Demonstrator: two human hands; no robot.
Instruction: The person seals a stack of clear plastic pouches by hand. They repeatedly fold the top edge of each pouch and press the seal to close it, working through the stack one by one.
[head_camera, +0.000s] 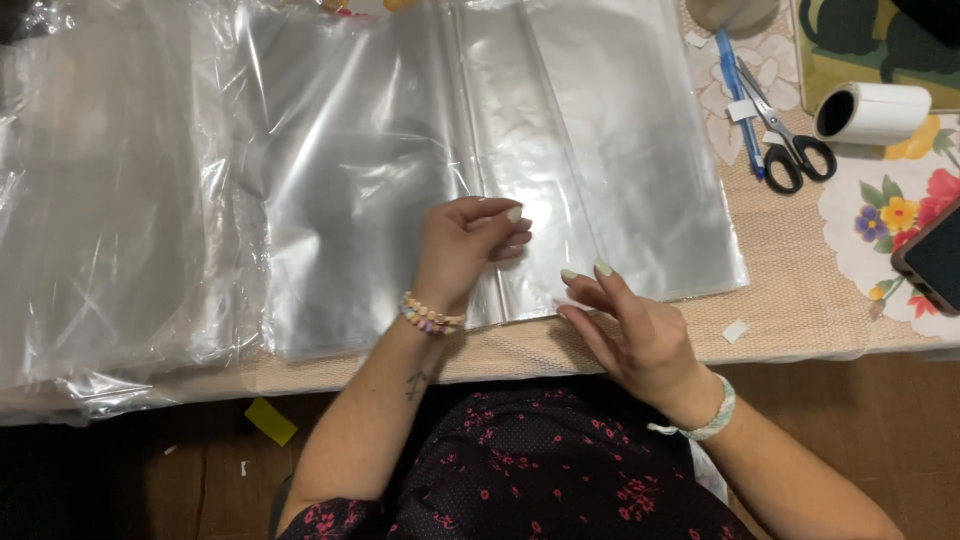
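Hands, two: we see the left hand loosely curled, pinching glossy clear plastic sheet; right hand open, empty. Beyond it, one scissors.

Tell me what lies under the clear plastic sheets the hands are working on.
Under the clear plastic sheets the beige mesh table mat shows at the near and right edges. The left hand rests on top; the right hand is at the near edge. Glare hides the rest.

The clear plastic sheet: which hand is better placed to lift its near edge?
Probably the right hand. Its fingertips sit at the near edge of the clear plastic sheet. The left hand rests curled farther in, on top of the sheet.
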